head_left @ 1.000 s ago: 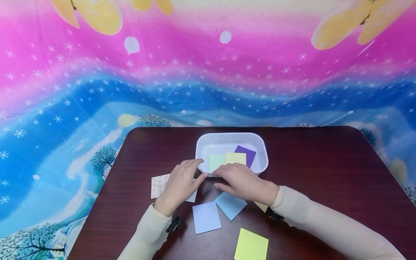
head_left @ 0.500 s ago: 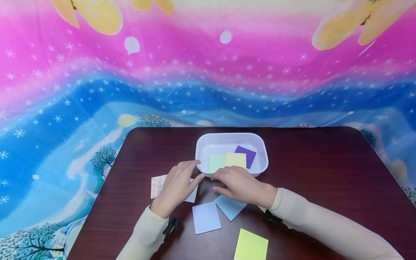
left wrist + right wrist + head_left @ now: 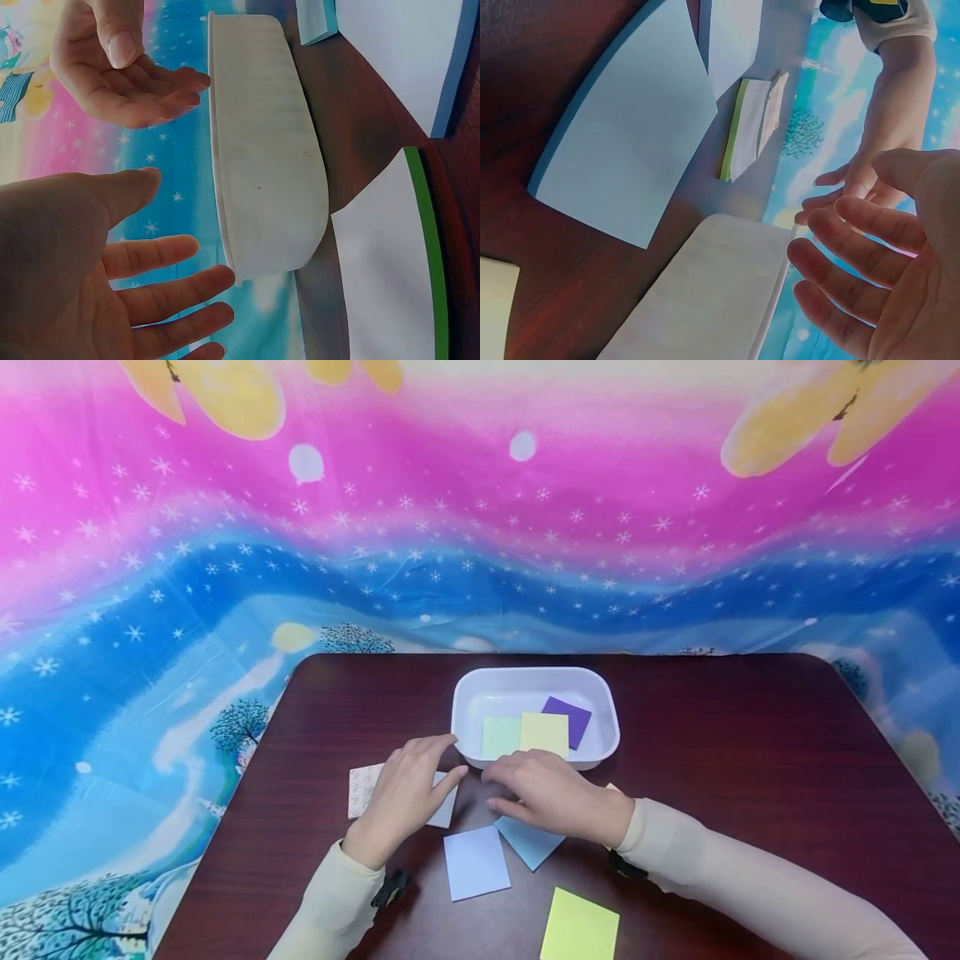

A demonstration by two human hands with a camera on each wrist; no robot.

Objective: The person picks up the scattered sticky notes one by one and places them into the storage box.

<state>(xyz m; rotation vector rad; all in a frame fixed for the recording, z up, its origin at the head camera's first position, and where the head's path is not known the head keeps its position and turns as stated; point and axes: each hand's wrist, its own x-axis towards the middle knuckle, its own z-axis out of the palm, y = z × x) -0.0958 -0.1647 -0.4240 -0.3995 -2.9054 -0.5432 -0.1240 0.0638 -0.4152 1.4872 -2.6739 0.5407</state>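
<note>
A white plastic tub (image 3: 474,697) stands near the table's far edge. Inside it lie sticky note pads in purple (image 3: 576,720), pale yellow (image 3: 543,733) and mint green (image 3: 500,737). At the tub's near left corner hovers my left hand (image 3: 403,792), fingers loosely spread and holding nothing. My right hand (image 3: 558,792) is in front of the tub's near side, also with nothing in it, fingers lightly bent. Below that hand lies a blue note pad (image 3: 531,842), partly covered. Under the left hand are a pale blue pad (image 3: 444,806) and a printed pad (image 3: 363,789).
Nearer me lie a lavender note pad (image 3: 477,863) and a bright yellow one (image 3: 581,925). A yellowish pad (image 3: 613,788) is mostly hidden by the right wrist. The dark wood table (image 3: 720,727) meets a colourful patterned cloth (image 3: 480,568) behind.
Both hands have drawn slightly back toward me, away from the tub, showing more of the pale yellow pad. The tub and the note pads stay where they were.
</note>
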